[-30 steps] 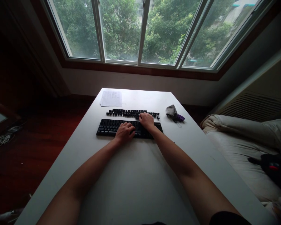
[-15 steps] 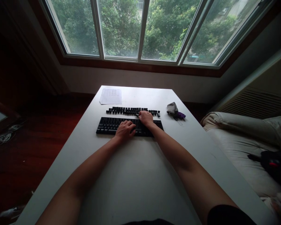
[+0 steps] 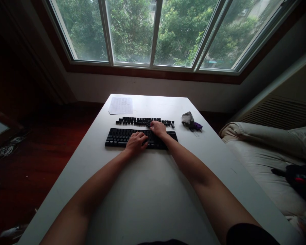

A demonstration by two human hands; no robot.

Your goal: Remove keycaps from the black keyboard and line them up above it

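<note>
A black keyboard (image 3: 114, 137) lies across the white table in front of me. My left hand (image 3: 136, 142) rests on its middle, palm down, fingers loosely apart with nothing in them. Just beyond the keyboard, loose black keycaps (image 3: 135, 121) stand in rough rows. My right hand (image 3: 158, 128) reaches over the keyboard's far edge to these rows. Its thumb and fingertips are pinched together on what looks like a small black keycap, mostly hidden by the fingers. The right forearm covers part of the keyboard's right side.
A printed paper sheet (image 3: 121, 105) lies at the table's far left. To the right of the keycaps sit a grey cloth (image 3: 187, 118) and a purple bundle (image 3: 197, 126). A cushioned seat (image 3: 255, 156) stands along the right side, with a window (image 3: 132, 34) beyond the table.
The right hand's fingertips have shifted very slightly at the keycap rows. My left hand stays in place on the keyboard.
</note>
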